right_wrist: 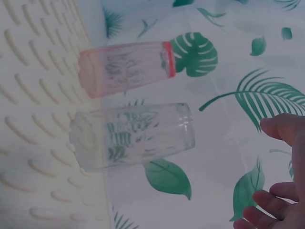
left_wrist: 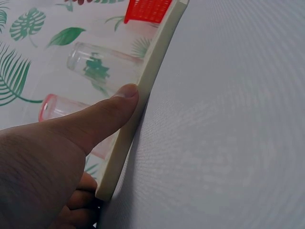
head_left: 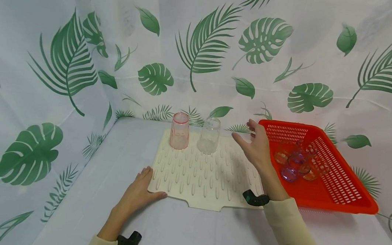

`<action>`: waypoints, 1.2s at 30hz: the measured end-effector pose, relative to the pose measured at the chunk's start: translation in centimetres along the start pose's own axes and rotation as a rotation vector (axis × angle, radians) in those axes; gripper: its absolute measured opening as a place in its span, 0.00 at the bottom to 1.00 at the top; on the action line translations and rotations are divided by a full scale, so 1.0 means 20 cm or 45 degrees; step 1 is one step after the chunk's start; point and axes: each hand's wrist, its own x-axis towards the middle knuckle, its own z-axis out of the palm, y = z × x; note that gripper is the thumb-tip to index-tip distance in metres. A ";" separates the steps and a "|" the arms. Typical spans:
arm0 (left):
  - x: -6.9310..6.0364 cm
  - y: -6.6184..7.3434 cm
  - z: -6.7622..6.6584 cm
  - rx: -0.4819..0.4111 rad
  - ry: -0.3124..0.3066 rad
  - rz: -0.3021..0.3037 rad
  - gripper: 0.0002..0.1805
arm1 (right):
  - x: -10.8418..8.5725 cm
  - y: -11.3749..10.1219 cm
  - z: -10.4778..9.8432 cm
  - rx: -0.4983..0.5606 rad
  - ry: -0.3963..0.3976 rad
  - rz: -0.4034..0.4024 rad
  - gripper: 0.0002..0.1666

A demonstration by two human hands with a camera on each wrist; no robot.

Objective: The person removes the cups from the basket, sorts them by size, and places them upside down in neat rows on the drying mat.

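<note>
On the table [head_left: 193,229], left fingers [head_left: 146,172] touch the mat [head_left: 193,181].

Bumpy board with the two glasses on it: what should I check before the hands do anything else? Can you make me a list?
1. Pink glass standing on the bumpy board, not tipped: ok.
2. Clear glass standing apart from the pink one: ok.
3. Left hand touching the board's near-left corner: ok.
4. Right hand holding nothing: ok.
5. Glassware inside the red basket free of chips: cannot tell, too small to see.
</note>
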 end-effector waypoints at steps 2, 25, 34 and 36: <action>0.00 0.00 0.00 -0.003 -0.001 0.001 0.61 | -0.03 0.00 -0.02 -0.010 0.010 0.021 0.48; 0.00 0.01 0.00 -0.017 -0.006 -0.008 0.61 | -0.25 0.11 -0.29 -0.129 0.200 0.194 0.48; -0.01 0.01 0.00 -0.020 -0.003 -0.009 0.61 | -0.28 0.20 -0.38 -0.107 0.256 0.367 0.48; -0.01 0.01 -0.01 -0.020 -0.003 -0.010 0.61 | -0.28 0.21 -0.41 -0.100 0.274 0.420 0.49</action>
